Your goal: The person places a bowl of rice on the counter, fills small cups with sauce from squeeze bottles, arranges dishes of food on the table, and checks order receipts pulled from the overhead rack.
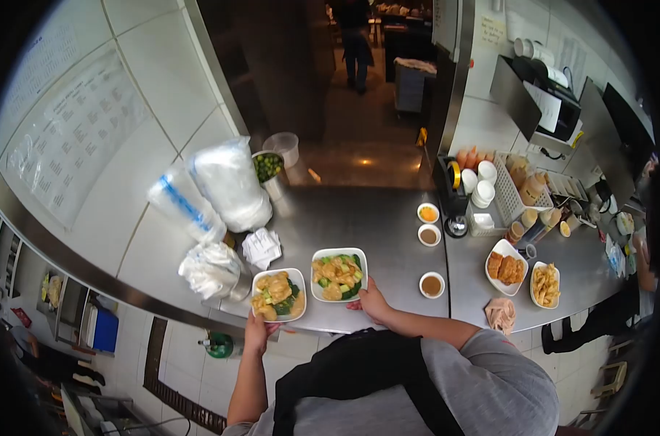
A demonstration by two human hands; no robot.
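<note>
Near the counter's front edge, my left hand [257, 332] grips the lower left corner of a white square bowl [303, 285]. Its filling is yellow-brown sauced pieces [274, 288] with green vegetables. My right hand [374, 303] has hold of a second white square bowl [339, 251] by its lower right corner, with the fingers partly hidden beneath. Similar sauced pieces and greens [339, 276] fill that one. The two bowls stand side by side, close together, the right one slightly farther from me.
Small cups of brown sauce [432, 285] stand to the right. Beyond them are a bowl of fried cutlet [506, 269], a bowl of fries-like pieces [545, 284] and a crumpled cloth [500, 315]. Plastic-wrapped stacks [232, 185] and a white basket [515, 196] flank the steel counter [359, 211].
</note>
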